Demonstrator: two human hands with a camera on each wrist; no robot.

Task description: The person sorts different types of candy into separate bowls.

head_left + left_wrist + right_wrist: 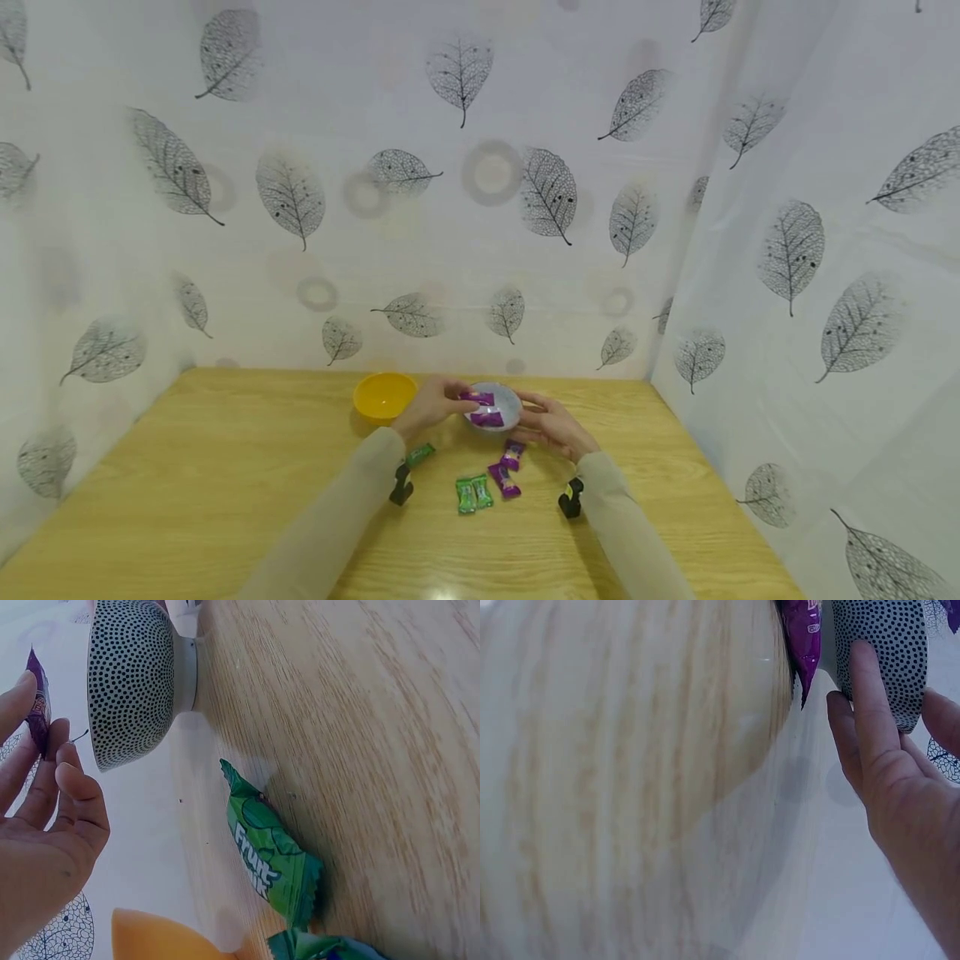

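Note:
A wrapped purple candy (39, 705) is pinched between the thumb and fingers of my left hand (435, 406), over the rim of a small white bowl with black dots (135, 682). Inside that bowl lies another purple candy (487, 418). My right hand (557, 423) holds the bowl's right side, its fingers (874, 697) along the outer wall and the thumb at the rim. Just in front of the bowl, two purple candies (505, 481) lie on the table. A green candy (266, 847) lies below my left wrist.
A yellow bowl (384, 397) stands left of the dotted one, beside my left hand. Two more green candies (474, 493) lie side by side nearer the front of the wooden table (247, 467). A leaf-patterned white sheet (420, 250) hangs behind the table and along its sides.

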